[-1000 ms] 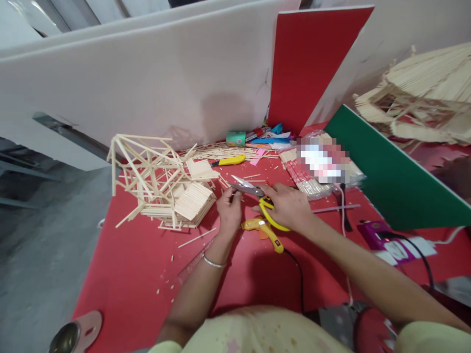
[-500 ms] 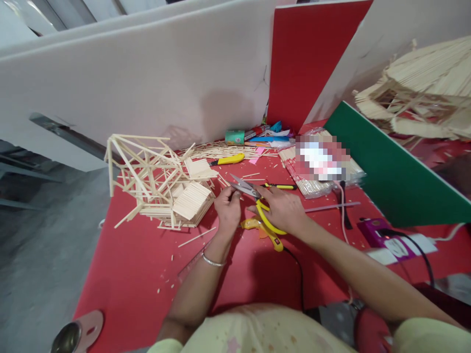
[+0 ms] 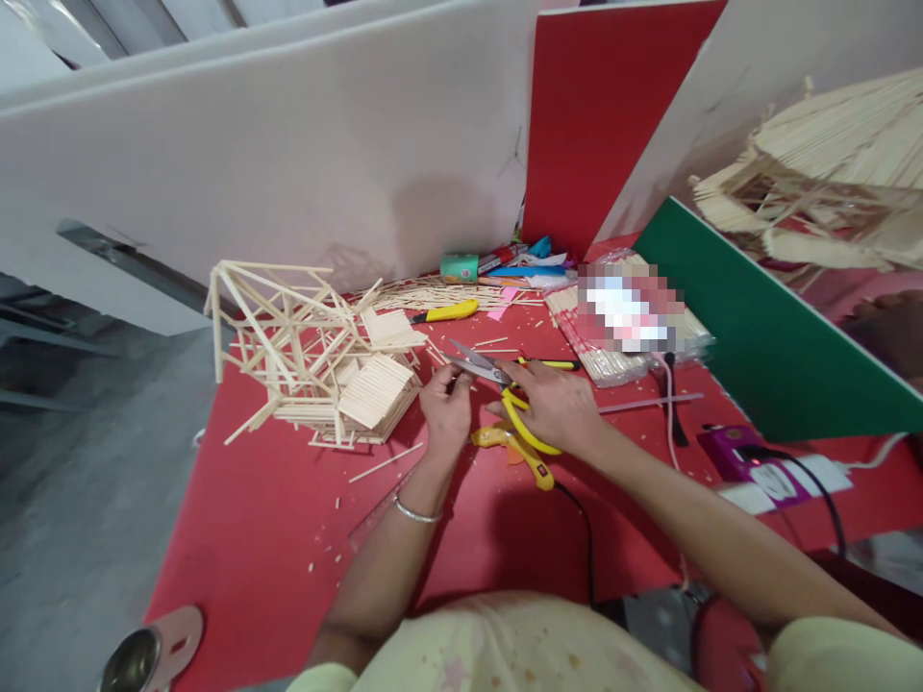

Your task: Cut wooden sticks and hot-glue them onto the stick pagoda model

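Note:
Yellow-handled scissors (image 3: 485,369) are in my right hand (image 3: 559,404), the blades slightly apart and pointing left. Thumb and fingers pressed together, my left hand (image 3: 445,408) is right at the blades; whatever it pinches is too small to make out. To its left stands a stick-built model (image 3: 288,356) with an open frame and a flat slatted panel (image 3: 376,391). Below the scissors lies a yellow glue gun (image 3: 534,463) with a black cord. A single loose stick (image 3: 386,463) rests left of my left wrist.
Behind my hands are a yellow utility knife (image 3: 452,310), loose sticks (image 3: 425,294) and a green roll (image 3: 460,268). On the right are bagged sticks (image 3: 610,370), a green board (image 3: 779,336), and a purple power strip (image 3: 728,457) with cords. A metal cup (image 3: 131,661) stands front left.
My hands and the scissors stay almost in place. At the far right edge, a dark blurred shape, perhaps a person's hand, has appeared behind the green board.

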The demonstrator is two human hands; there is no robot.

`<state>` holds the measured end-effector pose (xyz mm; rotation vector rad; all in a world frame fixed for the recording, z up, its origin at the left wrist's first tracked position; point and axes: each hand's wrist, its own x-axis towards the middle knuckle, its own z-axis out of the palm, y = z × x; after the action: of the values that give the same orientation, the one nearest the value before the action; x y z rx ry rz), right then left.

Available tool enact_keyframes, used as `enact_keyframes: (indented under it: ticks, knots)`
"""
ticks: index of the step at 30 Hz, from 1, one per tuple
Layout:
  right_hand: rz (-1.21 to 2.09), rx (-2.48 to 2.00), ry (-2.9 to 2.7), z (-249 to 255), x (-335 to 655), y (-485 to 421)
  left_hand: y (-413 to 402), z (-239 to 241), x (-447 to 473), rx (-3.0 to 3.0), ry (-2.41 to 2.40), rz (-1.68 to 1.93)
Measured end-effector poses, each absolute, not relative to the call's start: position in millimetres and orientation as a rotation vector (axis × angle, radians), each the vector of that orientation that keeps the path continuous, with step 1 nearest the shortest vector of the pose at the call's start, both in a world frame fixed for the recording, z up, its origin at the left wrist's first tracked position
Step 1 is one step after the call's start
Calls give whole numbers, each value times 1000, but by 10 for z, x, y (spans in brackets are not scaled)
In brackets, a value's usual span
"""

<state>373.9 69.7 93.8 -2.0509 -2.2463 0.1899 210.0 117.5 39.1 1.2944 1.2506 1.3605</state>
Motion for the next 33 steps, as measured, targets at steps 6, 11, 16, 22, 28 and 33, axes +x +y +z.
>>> enact_keyframes:
  ticks: [6,11,16,22,28,33]
  knots:
    - [219,-2044,-2248,922,3715,697,1161,417,2063,1318,1246,1343]
    - [231,-2046,-2236,852,3728,701,1153,442,2076,1326,1270,1329]
    - [213,-2024,-2269,824,3740,725,1155,415,2104,1271,1260,1347]
    - [223,-2036,-2317,817,3751,793,1190,353,2115,1190,1244,1352]
    - [241,-2192,-2176,814,3819,903,1225,286,2136,890,1196,1367]
    - [58,-2376,-2084,757,4041,1185,1157,425,2139,695,1044,1283]
